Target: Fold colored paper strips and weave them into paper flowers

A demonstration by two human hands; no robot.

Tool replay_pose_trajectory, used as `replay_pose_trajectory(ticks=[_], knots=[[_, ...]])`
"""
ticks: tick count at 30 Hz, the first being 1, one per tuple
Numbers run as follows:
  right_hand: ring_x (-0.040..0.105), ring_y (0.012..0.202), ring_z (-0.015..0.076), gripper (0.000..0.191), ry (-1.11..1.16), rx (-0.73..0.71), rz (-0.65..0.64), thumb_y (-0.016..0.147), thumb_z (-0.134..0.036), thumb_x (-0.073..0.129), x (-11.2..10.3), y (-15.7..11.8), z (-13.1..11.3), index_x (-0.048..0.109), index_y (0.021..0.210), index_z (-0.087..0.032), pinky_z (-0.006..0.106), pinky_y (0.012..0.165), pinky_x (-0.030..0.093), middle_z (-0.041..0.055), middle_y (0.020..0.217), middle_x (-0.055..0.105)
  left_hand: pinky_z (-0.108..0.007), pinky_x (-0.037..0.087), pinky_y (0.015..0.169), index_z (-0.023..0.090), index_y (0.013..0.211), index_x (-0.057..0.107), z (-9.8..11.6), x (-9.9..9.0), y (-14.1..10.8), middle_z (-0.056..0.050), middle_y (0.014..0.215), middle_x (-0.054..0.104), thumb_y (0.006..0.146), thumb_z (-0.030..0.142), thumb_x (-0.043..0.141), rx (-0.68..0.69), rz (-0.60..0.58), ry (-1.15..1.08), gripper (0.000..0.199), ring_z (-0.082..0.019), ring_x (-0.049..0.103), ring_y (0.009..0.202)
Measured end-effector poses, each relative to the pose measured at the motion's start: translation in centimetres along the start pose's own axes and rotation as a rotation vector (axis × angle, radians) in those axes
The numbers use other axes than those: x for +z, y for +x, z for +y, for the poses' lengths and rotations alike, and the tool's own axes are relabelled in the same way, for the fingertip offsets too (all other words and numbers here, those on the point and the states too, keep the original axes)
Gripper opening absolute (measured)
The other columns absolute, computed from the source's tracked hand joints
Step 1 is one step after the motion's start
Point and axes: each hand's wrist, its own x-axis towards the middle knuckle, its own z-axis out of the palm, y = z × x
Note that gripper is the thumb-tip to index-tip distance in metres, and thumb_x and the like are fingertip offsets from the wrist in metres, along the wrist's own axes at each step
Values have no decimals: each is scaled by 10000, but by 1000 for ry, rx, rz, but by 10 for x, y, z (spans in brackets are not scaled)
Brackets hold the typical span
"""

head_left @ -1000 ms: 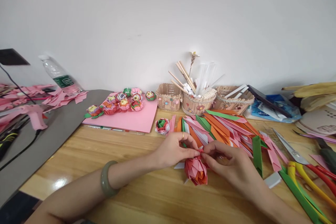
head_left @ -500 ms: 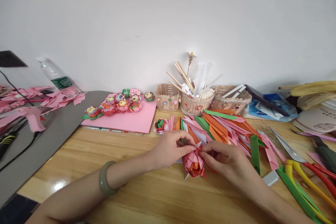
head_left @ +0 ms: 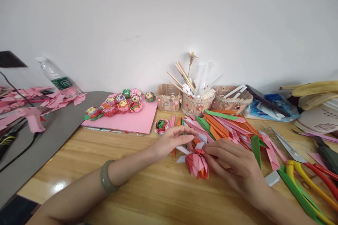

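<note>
A pink, red and orange folded-paper flower [head_left: 197,165] is held just above the wooden table, white paper ends sticking out at its upper left. My right hand [head_left: 235,158] grips its right side between thumb and fingers. My left hand [head_left: 175,142] is off the flower, above and left of it, with thumb and fingers apart and nothing visible between them. Behind both hands spreads a pile of folded paper strips [head_left: 219,128] in pink, orange, green and white. A small green-centred paper flower [head_left: 162,126] lies beyond my left hand.
Finished paper flowers sit on a pink sheet [head_left: 132,123] at the back. Three decorated baskets [head_left: 199,103] stand against the wall, the middle one full of sticks. At right lie scissors [head_left: 293,151]; a pink glue gun [head_left: 33,117] and a bottle [head_left: 56,75] are at left.
My left hand has let go of the flower and drawn back up and left, its fingers parting. The flower has turned and shifted slightly right in my right hand.
</note>
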Motion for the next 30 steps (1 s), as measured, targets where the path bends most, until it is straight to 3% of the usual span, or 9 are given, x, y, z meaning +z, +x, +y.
replay_pose_trajectory(ticks=[5, 10, 15, 19, 24, 30], knots=[[585, 785, 165, 186, -105, -11, 55, 801, -103, 550, -2, -3, 0, 574, 947, -216, 295, 676, 458, 57, 880, 640, -227, 383, 650, 129, 734, 624, 3, 10, -3, -15, 726, 580, 618, 406, 707, 37, 17, 32, 312, -102, 502, 671], [554, 744, 175, 56, -82, 172, 189, 804, -181, 542, -1, -1, -3, 574, 826, -221, 303, 631, 442, 46, 802, 580, -256, 387, 701, 137, 716, 587, 3, 15, -7, -30, 762, 551, 729, 377, 618, 270, 98, 201, 243, -131, 503, 741], [525, 662, 159, 201, 142, 427, 45, 855, -309, 454, -7, 7, -14, 566, 722, -209, 287, 604, 408, 20, 711, 570, -272, 396, 740, 153, 750, 560, 0, 16, -10, -32, 805, 523, 818, 252, 520, 452, 234, 441, 127, -142, 498, 792], [507, 600, 141, 317, 433, 607, -144, 833, -433, 447, -6, 13, -18, 585, 669, -199, 247, 538, 389, 2, 640, 562, -294, 398, 793, 157, 763, 551, -2, 19, -12, -40, 837, 516, 835, 218, 486, 532, 234, 586, 114, -151, 504, 833], [475, 600, 139, 355, 569, 714, -152, 779, -497, 481, -3, 14, -19, 570, 634, -187, 243, 541, 374, 6, 637, 540, -309, 412, 791, 171, 781, 486, -7, 21, -13, -49, 837, 507, 863, 237, 427, 506, 217, 586, 121, -161, 496, 848], [364, 515, 109, 368, 571, 754, -147, 761, -510, 497, 0, 12, -20, 536, 594, -184, 230, 466, 292, -23, 559, 428, -326, 407, 809, 183, 777, 446, -13, 22, -13, -48, 849, 502, 872, 256, 405, 483, 286, 555, 126, -164, 494, 871]])
